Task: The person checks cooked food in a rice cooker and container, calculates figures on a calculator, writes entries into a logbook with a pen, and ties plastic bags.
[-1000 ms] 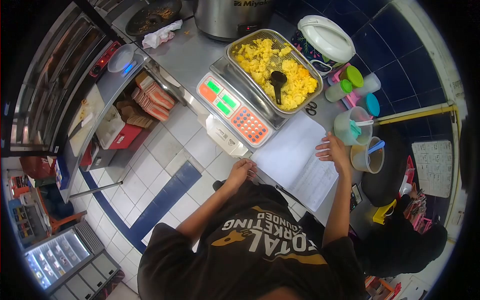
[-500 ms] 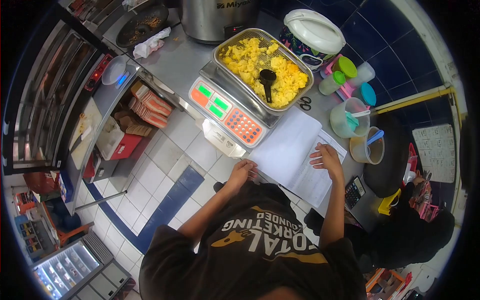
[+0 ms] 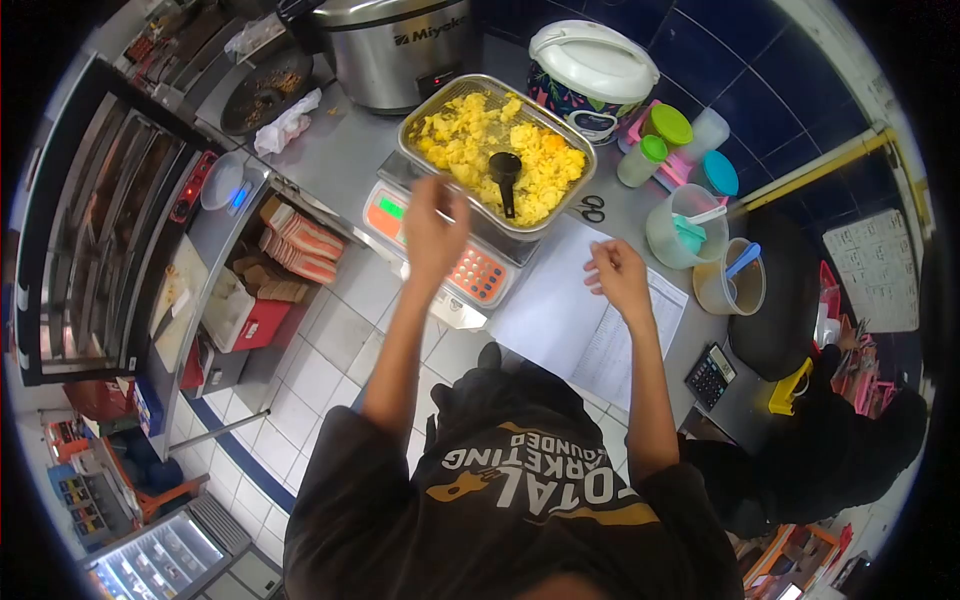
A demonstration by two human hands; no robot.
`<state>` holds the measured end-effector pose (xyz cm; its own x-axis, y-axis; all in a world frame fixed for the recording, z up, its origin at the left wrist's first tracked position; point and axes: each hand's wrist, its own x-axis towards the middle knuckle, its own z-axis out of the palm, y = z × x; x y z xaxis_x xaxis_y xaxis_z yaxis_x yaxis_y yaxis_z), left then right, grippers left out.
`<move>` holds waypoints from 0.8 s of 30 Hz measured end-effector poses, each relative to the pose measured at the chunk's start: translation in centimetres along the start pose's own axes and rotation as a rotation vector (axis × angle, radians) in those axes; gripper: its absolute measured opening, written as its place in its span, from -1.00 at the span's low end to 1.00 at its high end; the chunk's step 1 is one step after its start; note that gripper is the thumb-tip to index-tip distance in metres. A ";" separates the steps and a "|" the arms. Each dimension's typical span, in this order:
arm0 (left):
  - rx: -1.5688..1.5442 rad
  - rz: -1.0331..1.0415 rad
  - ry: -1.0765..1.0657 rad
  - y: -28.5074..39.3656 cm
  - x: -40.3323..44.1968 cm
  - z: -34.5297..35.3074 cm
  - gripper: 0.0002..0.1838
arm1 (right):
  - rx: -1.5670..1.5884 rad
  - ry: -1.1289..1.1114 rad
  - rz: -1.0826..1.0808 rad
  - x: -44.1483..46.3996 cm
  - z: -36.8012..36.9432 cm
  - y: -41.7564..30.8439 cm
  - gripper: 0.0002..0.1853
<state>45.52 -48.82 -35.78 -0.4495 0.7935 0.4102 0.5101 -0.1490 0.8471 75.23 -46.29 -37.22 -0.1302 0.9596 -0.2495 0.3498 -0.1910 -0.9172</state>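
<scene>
My left hand is raised over the orange-and-white digital scale, hiding part of its keypad and display. Its fingers are blurred but look apart, with nothing visible in them, close to the near rim of a metal tray. Yellow scrambled egg fills much of that tray, which rests on the scale. A black scoop stands in the egg. Over the papers hovers my right hand, fingers loosely bent and apart, holding nothing.
Scissors lie right of the tray. Behind it stand a steel rice cooker and a white-lidded container. Tubs with spoons and a calculator are at the right. A person in dark clothing is at the lower right.
My left hand has risen from the counter's near edge to above the scale, beside the tray. My right hand has shifted up and left over the papers. The whole view has shifted slightly.
</scene>
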 end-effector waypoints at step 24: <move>-0.655 -1.016 -0.825 -9.8 6.5 -8.2 -0.55 | -1.022 0.223 -0.480 9.2 7.5 -10.3 -0.69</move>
<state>31.62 -47.08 -38.66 0.2484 0.7909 -0.5593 -0.2824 0.6114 0.7392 63.47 -37.04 -32.41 -0.3221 0.9228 0.2115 0.9108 0.3630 -0.1968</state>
